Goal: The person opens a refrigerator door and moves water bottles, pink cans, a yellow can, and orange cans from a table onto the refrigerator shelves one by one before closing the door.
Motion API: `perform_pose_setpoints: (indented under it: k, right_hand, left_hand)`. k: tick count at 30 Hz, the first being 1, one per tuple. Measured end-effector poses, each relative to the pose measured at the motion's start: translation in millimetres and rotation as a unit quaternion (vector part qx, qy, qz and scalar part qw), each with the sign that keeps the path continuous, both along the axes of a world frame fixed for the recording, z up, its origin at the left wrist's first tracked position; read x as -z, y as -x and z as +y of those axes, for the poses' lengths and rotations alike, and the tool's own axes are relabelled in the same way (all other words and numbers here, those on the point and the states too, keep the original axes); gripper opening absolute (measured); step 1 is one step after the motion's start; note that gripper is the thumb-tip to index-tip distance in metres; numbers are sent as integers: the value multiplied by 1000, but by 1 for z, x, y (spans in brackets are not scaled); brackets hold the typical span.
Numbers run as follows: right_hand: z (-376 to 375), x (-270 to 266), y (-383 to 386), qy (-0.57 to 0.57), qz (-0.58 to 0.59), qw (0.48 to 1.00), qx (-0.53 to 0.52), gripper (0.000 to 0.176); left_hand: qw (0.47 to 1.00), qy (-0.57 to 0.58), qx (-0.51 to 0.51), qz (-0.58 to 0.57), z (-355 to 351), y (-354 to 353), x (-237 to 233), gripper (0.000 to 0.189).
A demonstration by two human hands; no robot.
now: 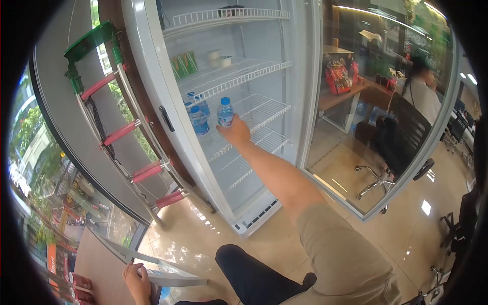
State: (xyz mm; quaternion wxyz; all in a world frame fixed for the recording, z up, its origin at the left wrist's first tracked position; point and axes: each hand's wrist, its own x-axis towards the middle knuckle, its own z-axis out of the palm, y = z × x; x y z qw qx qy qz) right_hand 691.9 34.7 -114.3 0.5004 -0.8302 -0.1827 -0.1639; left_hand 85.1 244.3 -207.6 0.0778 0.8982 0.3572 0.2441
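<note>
My right hand [236, 131] reaches into the refrigerator [152, 61] with its fingers wrapped round a small water bottle [224, 113], upright with a blue cap. The bottle is at the level of the third wire shelf [267, 120]. Just left of it stand more blue-capped bottles [200, 122], partly hidden behind one another. Low at the left, my left hand [136, 280] hangs by the edge of a wooden tabletop [99, 264], its fingers loosely bent and apart, with nothing visible in them.
The glass door [371, 152] stands open to the right, an office chair [406, 127] and a seated person [424, 91] seen through it. A folding ladder [122, 127] leans at the left. Green boxes [185, 65] and white cups [221, 61] occupy a higher shelf. Red cans [80, 282] stand lower left.
</note>
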Motion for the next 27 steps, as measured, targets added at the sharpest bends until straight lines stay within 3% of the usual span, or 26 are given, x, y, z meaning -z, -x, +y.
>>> perform_pose_setpoints:
  k: [6,15,21,27]
  right_hand:
    - [20,-5,-8,67,20,998,-4,62]
    - [36,19,-45,43,-7,994,-98,59]
    - [40,30,-51,76,-26,991,-105,59]
    - [29,5,-18,114,0,991,-67,57]
  left_hand:
    - [1000,7,-17,-4,-12,-7,-12,17]
    - [1000,15,-18,19,-8,-8,-10,14]
    - [1000,10,-10,12,-6,-6,-7,14]
    - [999,25,-11,22,-7,-6,-10,14]
